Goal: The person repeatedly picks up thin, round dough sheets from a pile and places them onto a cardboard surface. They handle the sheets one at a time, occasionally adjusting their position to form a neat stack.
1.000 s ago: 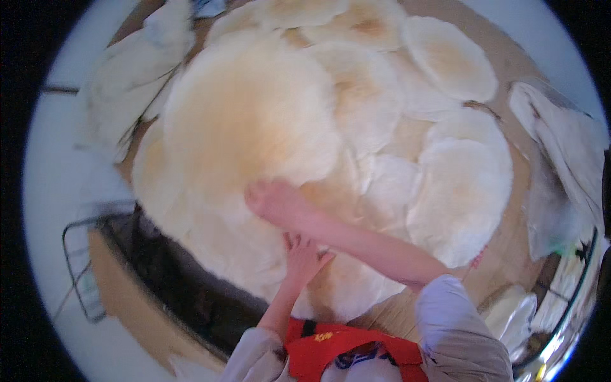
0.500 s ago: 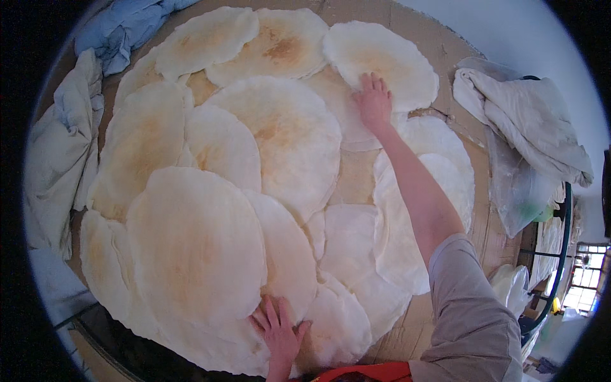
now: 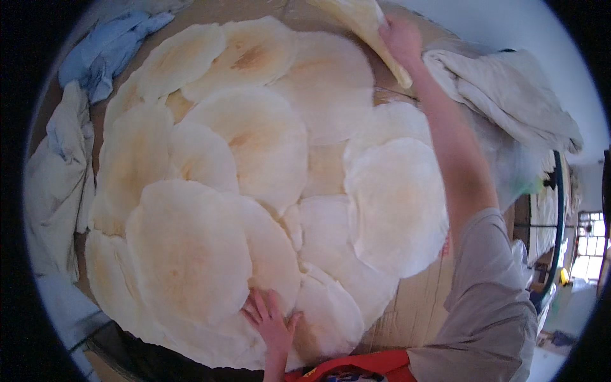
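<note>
Large thin round flatbreads, pale with browned patches, overlap across a wide cardboard-covered surface. My right hand (image 3: 402, 41), at the far right, grips the edge of a lifted flatbread (image 3: 359, 22); it hangs steeply, seen nearly edge-on, its top cut off by the picture's rim. Near the front, my left hand (image 3: 273, 323) lies with fingers spread on the breads, beside a big round flatbread (image 3: 191, 248) and touching the edge of the one next to it. Another flatbread (image 3: 334, 83) lies flat below the lifted one. A rounder flatbread (image 3: 398, 204) rests on others at the right.
Bare cardboard (image 3: 414, 312) shows at the right front. A cream cloth (image 3: 503, 89) is bunched at the right edge over clear plastic. At the left lie a blue cloth (image 3: 111, 51) and a whitish cloth (image 3: 60, 184). A dark curved metal rail (image 3: 559, 223) stands at far right.
My right hand has taken hold of the far-right flatbread and raised it up and away, uncovering the bread beneath. My left hand stays in about the same place. The view has shifted slightly.
</note>
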Demonstrator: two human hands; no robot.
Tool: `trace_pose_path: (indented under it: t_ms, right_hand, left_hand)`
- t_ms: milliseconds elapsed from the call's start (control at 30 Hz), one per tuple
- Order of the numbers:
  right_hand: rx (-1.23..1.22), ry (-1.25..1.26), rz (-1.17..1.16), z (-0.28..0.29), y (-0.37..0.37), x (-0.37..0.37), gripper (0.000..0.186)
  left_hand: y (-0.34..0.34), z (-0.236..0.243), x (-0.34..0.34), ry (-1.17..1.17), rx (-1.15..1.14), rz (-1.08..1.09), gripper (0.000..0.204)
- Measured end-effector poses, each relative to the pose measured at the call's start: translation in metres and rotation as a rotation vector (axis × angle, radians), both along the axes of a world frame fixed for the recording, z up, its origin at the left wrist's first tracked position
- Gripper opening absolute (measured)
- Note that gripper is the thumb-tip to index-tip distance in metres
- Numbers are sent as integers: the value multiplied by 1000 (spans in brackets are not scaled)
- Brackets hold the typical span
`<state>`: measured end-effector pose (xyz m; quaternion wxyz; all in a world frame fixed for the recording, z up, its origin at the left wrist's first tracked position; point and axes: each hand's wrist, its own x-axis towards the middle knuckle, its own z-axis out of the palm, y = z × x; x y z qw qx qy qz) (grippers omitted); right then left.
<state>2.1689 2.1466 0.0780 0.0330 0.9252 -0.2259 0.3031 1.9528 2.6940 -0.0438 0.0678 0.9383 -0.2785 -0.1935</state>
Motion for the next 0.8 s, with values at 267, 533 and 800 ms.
trace_pose_path:
  t_ms: [267, 533, 800]
  right_hand:
    - [340, 306, 571, 105, 215, -245, 24]
    - [1378, 713, 373, -60, 336, -386, 24]
    - [1256, 396, 400, -105, 345, -407, 28]
  left_hand:
    - [-84, 67, -21, 1031, -1404, 347, 60]
    - [-43, 25, -100, 1288, -1299, 1027, 39]
    - [-34, 14, -102, 1101, -1376, 1101, 39]
